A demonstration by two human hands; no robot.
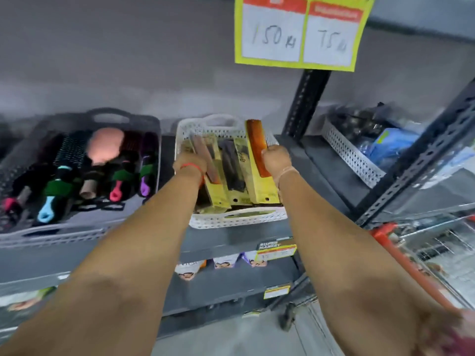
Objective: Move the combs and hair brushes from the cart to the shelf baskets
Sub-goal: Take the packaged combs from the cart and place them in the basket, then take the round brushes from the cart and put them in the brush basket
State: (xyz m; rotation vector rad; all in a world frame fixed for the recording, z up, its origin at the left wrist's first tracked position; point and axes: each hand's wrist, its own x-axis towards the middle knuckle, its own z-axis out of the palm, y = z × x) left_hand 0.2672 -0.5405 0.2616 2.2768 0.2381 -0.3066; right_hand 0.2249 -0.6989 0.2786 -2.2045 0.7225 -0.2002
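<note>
- Both bare forearms reach forward and up from the bottom corners of the view, converging on the white basket [237,220] on the grey shelf [228,242].
- The cart [421,242] stands low on the right, wire-sided with a red-orange handle bar; its contents are too blurred to tell.
- The white basket is perforated plastic with a slot handle in its near wall. It holds several combs on yellow backing cards, lying lengthwise and overlapping.
- The orange comb [257,147] is amber-coloured, fixed to a yellow card, and stands tilted against the basket's right side, its top end rising above the far rim.
- The right hand [276,160] is closed in a fist around the edge of the orange comb's card, wrist bent down, a pale band on the wrist.
- The brown comb [205,160] lies on a yellow card at the basket's left side.
- The left hand [190,163] is curled down onto that brown comb pack, fingers hidden behind the knuckles; a red thread circles the wrist.
- The grey basket [84,227] sits just beside the white one, to its left, filled with hair brushes [102,163] lying with handles toward the viewer: blue, pink, purple and tan handles, green bands, one peach round head.
- Farther right, past a black upright, another pale perforated basket [352,158] holds dark and blue packs.
- Above hangs a yellow price sign [300,32].
</note>
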